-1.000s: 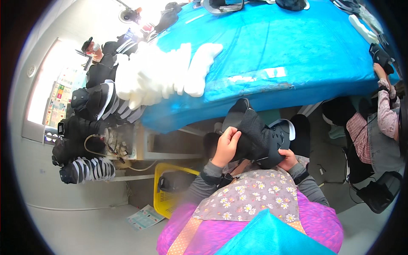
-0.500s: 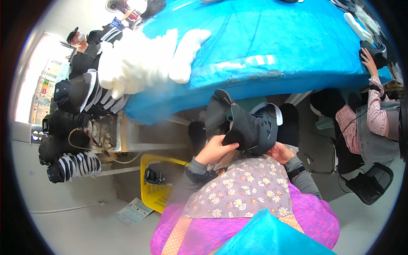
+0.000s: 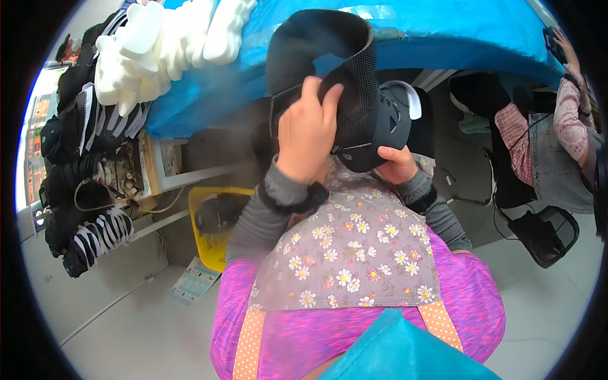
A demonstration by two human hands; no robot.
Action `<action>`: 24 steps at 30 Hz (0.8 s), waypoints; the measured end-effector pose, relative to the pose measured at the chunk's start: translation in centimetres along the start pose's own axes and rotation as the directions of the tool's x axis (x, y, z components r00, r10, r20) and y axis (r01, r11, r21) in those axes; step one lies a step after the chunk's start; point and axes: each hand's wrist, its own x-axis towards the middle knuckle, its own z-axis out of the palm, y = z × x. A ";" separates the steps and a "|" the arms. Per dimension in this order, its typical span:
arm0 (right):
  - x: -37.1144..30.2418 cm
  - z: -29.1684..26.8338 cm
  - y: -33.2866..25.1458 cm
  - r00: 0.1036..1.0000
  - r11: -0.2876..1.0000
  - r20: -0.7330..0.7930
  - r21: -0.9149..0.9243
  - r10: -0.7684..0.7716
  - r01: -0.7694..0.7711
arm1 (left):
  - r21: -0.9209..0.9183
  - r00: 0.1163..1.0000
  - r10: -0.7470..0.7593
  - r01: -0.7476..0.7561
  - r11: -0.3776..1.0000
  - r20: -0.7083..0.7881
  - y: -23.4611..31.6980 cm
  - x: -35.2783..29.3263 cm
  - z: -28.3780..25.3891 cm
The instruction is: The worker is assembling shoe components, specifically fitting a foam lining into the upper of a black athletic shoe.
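Note:
Both hands are at a black mesh-and-panel piece [image 3: 354,95] over my lap. It has a wide mesh loop, a smooth dark panel with cut-outs, and a white curved edge at its right; its exact kind I cannot make out. My left hand [image 3: 308,133] is slightly blurred and grips the mesh part, thumb and forefinger at a black flap, the other fingers hidden. The thumb of my right hand [image 3: 398,166] presses the panel's lower right edge, with the remaining fingers partly hidden underneath.
A blue-covered table [image 3: 443,38] lies ahead. White foam pieces [image 3: 158,47] are heaped at its left, beside stacked black items [image 3: 69,126]. A yellow basket [image 3: 197,221] stands low left, holding something dark. A co-worker's arm [image 3: 573,101] and a black chair [image 3: 544,237] are at the right.
The black piece has come up and nearer, its mesh loop opened wider. My left hand has risen to the mesh. The view has shifted, and the table appears farther up.

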 end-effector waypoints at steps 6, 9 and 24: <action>-0.6 -3.2 1.0 0.990 1.000 -0.142 -0.005 0.014 -0.015 | 0.269 0.988 0.007 -0.048 0.962 0.152 -3.5 3.6 4.5; -0.3 -4.1 1.4 0.984 1.000 -0.180 -0.002 0.007 -0.007 | 0.306 0.970 0.000 -0.077 0.949 0.243 -5.4 4.4 6.1; 0.7 -6.1 1.2 0.982 0.990 -0.131 0.074 0.132 -0.123 | -0.330 0.815 0.132 0.075 0.941 0.564 -11.4 7.5 8.8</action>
